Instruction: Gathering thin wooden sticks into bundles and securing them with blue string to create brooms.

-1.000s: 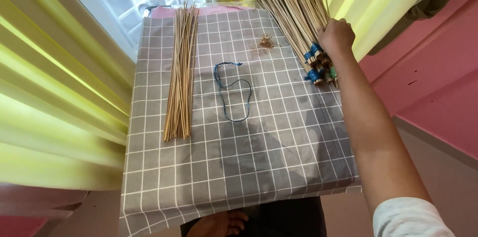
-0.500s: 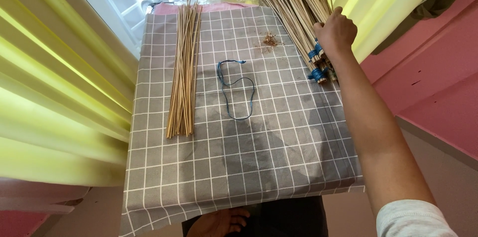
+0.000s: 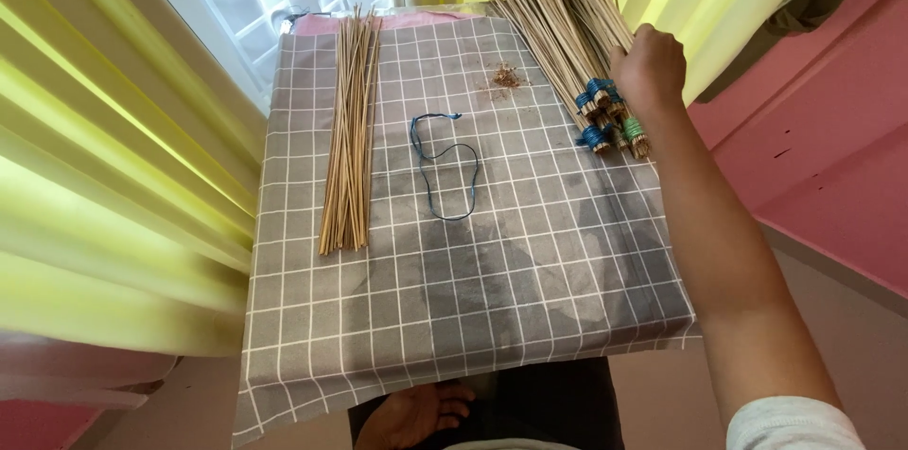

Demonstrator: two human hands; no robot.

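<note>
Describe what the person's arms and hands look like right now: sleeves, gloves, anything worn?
Only the right arm is clearly in view. The right hand is bare, with no glove, ring or watch visible. The forearm is bare up to a short light grey sleeve of soft, faintly speckled fabric at the bottom edge. The left hand is out of view.

A grey checked tablecloth (image 3: 530,261) (white grid) carries loose sticks (image 3: 348,138), blue string (image 3: 445,166), tied bundles (image 3: 567,43).
</note>
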